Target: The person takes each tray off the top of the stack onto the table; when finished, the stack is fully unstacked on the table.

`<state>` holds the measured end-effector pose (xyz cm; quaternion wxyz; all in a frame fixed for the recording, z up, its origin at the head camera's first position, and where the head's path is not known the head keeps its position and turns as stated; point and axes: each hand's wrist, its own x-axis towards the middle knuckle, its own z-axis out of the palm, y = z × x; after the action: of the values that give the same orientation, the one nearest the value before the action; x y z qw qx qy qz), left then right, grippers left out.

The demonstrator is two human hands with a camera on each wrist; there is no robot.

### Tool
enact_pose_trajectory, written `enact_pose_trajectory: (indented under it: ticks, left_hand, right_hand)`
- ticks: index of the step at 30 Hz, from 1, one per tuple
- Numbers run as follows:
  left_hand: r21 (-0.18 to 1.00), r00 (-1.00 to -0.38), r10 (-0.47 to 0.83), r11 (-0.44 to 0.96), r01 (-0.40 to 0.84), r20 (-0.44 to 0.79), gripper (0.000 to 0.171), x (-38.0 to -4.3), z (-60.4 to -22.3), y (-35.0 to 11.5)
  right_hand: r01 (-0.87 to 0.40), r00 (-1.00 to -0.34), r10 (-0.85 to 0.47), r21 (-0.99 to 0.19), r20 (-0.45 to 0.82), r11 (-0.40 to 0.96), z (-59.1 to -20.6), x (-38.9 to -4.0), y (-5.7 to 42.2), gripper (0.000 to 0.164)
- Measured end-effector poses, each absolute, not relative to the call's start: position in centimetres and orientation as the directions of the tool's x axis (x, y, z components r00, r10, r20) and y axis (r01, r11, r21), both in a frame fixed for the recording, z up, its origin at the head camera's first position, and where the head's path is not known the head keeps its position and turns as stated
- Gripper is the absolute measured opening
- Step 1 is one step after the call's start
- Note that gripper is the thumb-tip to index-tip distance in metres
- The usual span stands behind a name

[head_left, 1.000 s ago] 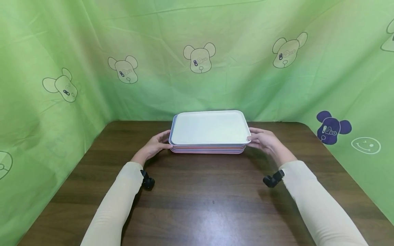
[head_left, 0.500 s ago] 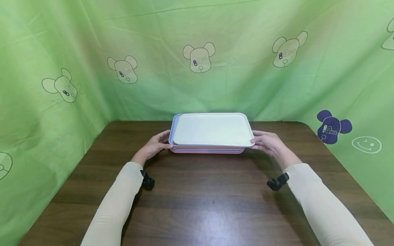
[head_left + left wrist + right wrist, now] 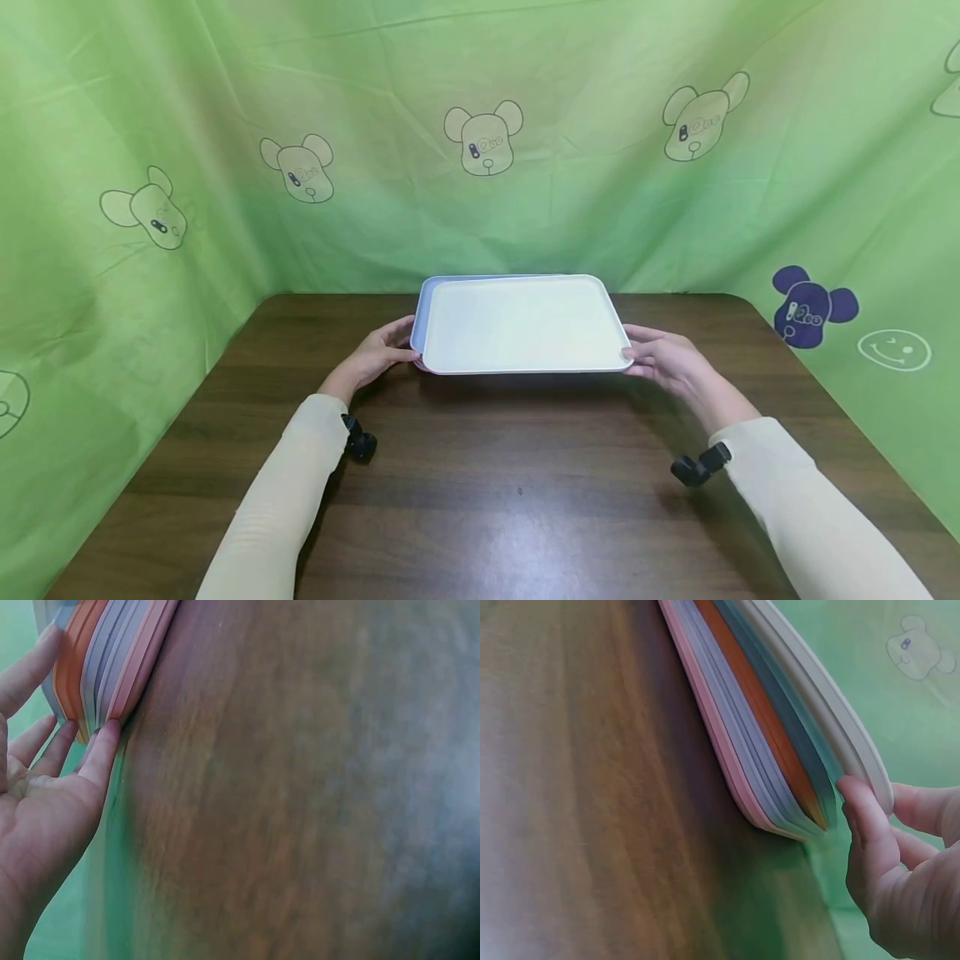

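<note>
My right hand (image 3: 667,358) pinches the right corner of a white tray (image 3: 528,325), thumb above and fingers beneath. In the right wrist view this tray stands apart from the stack at its right end, with a gap below it. Under it lies a stack of coloured trays: a blue tray (image 3: 791,712) on top, then orange (image 3: 757,705), lilac (image 3: 727,712) and a pink tray (image 3: 711,742) at the bottom. My left hand (image 3: 373,352) holds the stack's left end, its thumb at the upper rim and its fingers spread down the side. The white tray hides most of the stack from the head view.
The stack rests near the far edge of a brown wooden table (image 3: 480,492). A green curtain (image 3: 375,225) printed with bear heads hangs behind and at both sides. Each wrist wears a small black camera (image 3: 699,465).
The white tray has slid right and toward me in my right hand, uncovering more of the blue tray's left and far edges. My left hand has stayed in place on the stack.
</note>
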<state>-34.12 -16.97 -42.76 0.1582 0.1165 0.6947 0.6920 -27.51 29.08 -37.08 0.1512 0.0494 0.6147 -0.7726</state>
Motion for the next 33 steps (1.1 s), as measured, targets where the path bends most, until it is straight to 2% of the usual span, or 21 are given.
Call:
enact_pose_trajectory:
  ticks: [7,11,21,33]
  left_hand:
    - [0.997,-0.925,0.374,0.011,-0.071,-0.07,0.077,-33.8,-42.7,-17.2]
    - [0.998,-0.925,0.373,0.021,-0.065,-0.068,0.076,-33.7,-42.6,-17.3]
    - [0.998,-0.925,0.374,0.045,-0.051,-0.065,0.076,-33.7,-42.5,-17.2]
    - [0.995,-0.928,0.362,0.074,-0.062,-0.084,0.076,-33.4,-42.1,-17.3]
  right_hand:
    - [0.279,-0.953,-0.186,-0.928,-0.238,-0.246,-37.4,-25.9,29.3,0.078]
    - [0.279,-0.952,-0.205,-0.919,-0.227,-0.277,-37.7,-24.6,29.8,0.063]
    - [0.305,-0.939,-0.262,-0.888,-0.222,-0.343,-38.4,-21.5,31.0,0.045]
    - [0.3,-0.907,-0.399,-0.873,-0.136,-0.384,-40.1,-17.9,31.0,0.05]
